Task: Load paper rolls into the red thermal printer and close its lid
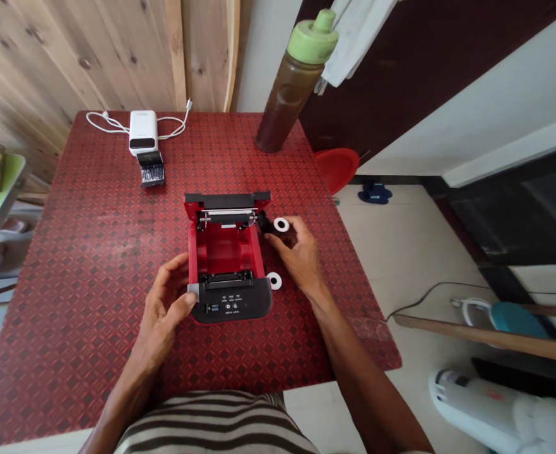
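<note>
A red and black label printer (pixel 225 252) stands on the table with its lid (pixel 228 205) raised, showing a red inner bay. My left hand (pixel 166 299) grips the printer's left side, its thumb pressed on the grey front-left corner. At the printer's right side, my right hand (pixel 301 255) has its thumb and fingers closed on a dark roll with a white ring end (pixel 281 224). Just below it, close to the printer's right wall, is a second white ring (pixel 274 281) with a dark centre; most of its body is hidden.
A red patterned table (pixel 98 302) bears everything. Toward the back left lie a white power bank (pixel 143 129) with a white cable (pixel 176 129) and a crumpled dark strip (pixel 152 173). A tall brown bottle with a green lid (pixel 289 94) stands at the back right.
</note>
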Motion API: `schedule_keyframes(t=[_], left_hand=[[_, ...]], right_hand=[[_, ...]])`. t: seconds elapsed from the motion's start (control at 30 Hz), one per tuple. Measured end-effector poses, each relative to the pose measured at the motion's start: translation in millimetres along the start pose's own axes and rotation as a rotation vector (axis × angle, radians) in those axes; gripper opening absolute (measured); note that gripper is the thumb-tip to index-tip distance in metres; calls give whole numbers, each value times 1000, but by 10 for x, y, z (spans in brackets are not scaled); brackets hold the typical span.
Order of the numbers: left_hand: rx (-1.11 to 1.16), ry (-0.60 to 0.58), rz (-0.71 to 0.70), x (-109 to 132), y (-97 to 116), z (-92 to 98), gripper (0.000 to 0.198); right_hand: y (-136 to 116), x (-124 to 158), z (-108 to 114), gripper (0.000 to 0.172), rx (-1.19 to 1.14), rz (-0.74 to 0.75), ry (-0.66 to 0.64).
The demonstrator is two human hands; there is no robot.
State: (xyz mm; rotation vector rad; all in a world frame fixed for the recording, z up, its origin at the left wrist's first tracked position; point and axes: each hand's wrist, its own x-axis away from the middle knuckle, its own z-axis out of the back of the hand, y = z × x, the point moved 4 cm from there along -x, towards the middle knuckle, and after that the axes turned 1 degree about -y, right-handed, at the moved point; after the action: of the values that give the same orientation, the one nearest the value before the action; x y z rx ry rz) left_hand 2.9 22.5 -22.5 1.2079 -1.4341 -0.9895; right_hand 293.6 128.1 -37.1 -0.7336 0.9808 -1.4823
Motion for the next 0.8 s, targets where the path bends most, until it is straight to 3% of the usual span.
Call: schedule_keyframes(t=[0.17,0.23,0.33,0.47,0.57,0.67,0.8], left_hand=[[10,-6,-1,-10,-12,-6,61],[12,7,-1,-13,-15,-3,62],[13,16,9,-12,-12,-3,62],[23,15,33,-3,13,-19,65],[28,8,58,2,48,-44,67],[33,3,56,3,93,-69,67],[40,6,73,16,122,-83,65]], right_hand=[[-262,247,498,34,-74,-2,41],[-440,380,711,34,-166,-10,-53],[-733,534,852,35,-292,9,-314],[-1010,565,599,38,-396,6,-600],[-1141,523,267,30,-409,23,-709],[-1230,487,71,26,-248,61,-684],[-1349,437,15,26,17,148,-585]])
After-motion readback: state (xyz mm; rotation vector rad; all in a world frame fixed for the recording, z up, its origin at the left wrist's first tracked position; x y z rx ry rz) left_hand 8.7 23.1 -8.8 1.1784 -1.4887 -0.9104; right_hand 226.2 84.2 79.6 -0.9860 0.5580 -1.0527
